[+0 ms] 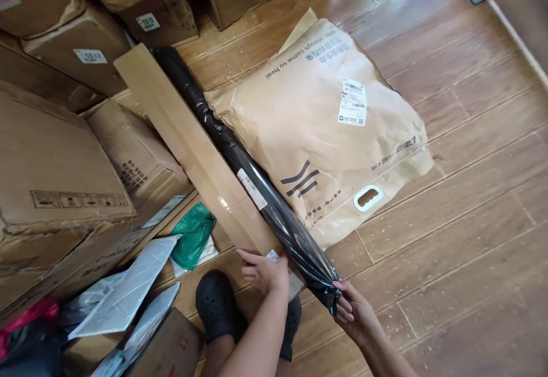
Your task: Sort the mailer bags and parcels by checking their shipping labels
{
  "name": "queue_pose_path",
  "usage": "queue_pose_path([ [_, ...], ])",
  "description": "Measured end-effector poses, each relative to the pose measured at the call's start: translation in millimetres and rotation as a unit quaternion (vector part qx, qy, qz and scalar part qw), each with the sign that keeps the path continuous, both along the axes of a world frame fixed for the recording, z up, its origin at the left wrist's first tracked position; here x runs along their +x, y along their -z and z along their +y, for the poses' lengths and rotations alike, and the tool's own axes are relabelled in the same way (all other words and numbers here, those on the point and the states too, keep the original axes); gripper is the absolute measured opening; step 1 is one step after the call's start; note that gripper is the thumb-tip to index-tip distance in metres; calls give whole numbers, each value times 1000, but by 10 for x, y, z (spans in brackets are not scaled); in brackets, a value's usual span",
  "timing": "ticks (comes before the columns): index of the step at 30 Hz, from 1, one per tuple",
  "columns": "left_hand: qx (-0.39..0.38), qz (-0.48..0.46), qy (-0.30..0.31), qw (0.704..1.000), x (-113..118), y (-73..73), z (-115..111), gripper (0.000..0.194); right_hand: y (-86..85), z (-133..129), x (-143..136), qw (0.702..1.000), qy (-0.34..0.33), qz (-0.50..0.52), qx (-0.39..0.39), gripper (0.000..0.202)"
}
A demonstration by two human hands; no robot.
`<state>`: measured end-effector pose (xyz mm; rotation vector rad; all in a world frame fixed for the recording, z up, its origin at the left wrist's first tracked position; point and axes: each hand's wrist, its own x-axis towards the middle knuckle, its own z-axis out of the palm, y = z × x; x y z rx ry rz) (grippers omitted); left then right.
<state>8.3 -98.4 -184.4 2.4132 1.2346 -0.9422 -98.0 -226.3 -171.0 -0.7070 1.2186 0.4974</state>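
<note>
A long brown cardboard box [192, 148] and a long parcel in black plastic [274, 211] lie side by side, running diagonally. My left hand [266, 271] rests on the near end of the cardboard box, its fingers apart beside a small white label. The fingers of my right hand [351, 303] are closed on the gathered near end of the black parcel. A white barcode label sits midway along the black plastic. Just right of it, a large tan paper bag [299, 120] with a shipping label and a white-rimmed handle hole lies on the floor.
Cardboard boxes [60, 160] are stacked along the left and top. Silver pouches [128, 285] and a green plastic bag [193, 234] lie at lower left. Two feet in black clogs [217, 303] stand on the wood-look floor [462, 240].
</note>
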Motion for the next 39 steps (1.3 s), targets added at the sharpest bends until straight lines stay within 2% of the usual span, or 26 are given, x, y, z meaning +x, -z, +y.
queue_pose_path([
  [2, -40, -16, 34, 999, -43, -47, 120, 120, 70, 46, -38, 993, -50, 50, -95, 47],
  [5, -106, -38, 58, 992, -182, -156, 420, 92, 221, 88, 50, 967, -112, 75, -214, 47],
  [8, -186, -35, 40, 981, -414, -288, 761, 73, 269, 164, 233, 915, -158, 68, -364, 44],
  [10, -208, -24, 17, 978, -604, -393, 994, 69, 250, 243, 332, 862, -239, 46, -445, 70],
  [12, -194, -13, -9, 981, -794, -501, 1234, 68, 239, 311, 393, 813, -350, 38, -463, 91],
  [14, -167, -1, -34, 985, -950, -600, 1477, 66, 262, 335, 431, 790, -428, 59, -436, 89],
  [18, -120, 18, -74, 990, -1042, -782, 1924, 58, 311, 234, 485, 805, -453, 104, -369, 51],
  [20, -82, -28, -50, 995, -952, -881, 2119, 55, 256, 139, 494, 821, -452, 92, -336, 38],
  [22, 7, -122, 51, 991, -776, -958, 2323, 52, 140, 28, 502, 842, -444, 60, -300, 38],
  [23, 67, -166, 133, 975, -659, -976, 2439, 51, 72, -31, 517, 858, -433, 48, -272, 40],
  [25, 166, -192, 257, 932, -387, -952, 2708, 51, -50, -128, 593, 887, -404, 52, -216, 41],
  [26, 171, -179, 317, 916, -245, -912, 2856, 54, -97, -147, 656, 896, -390, 65, -204, 38],
  [27, 156, -139, 355, 911, -110, -862, 3003, 57, -132, -131, 733, 900, -376, 77, -208, 35],
  [28, 127, -85, 367, 918, 9, -812, 3140, 51, -160, -69, 815, 899, -363, 84, -229, 32],
  [30, 69, -24, 343, 937, 160, -751, 3334, 41, -210, 221, 964, 890, -344, 62, -293, 32],
  [32, 46, -20, 328, 943, 156, -783, 3367, 40, -273, 730, 1048, 894, -318, 5, -315, 38],
  [33, 39, -33, 319, 946, 97, -830, 3319, 41, -307, 1042, 1060, 902, -315, -24, -295, 46],
  [35, -4, -58, 296, 954, -89, -938, 3131, 45, -356, 1695, 1042, 924, -316, -67, -206, 65],
  [36, -82, -108, 236, 962, -185, -974, 3016, 45, -358, 1996, 1022, 935, -312, -71, -153, 77],
  [37, -182, -136, 194, 954, -258, -983, 2906, 45, -339, 2257, 1000, 951, -292, -67, -81, 88],
  [38, -284, -134, 179, 932, -296, -960, 2811, 43, -301, 2468, 979, 979, -197, -49, 9, 90],
  [39, -337, -121, 187, 915, -288, -898, 2741, 41, -244, 2623, 957, 990, -129, -40, 25, 87],
])
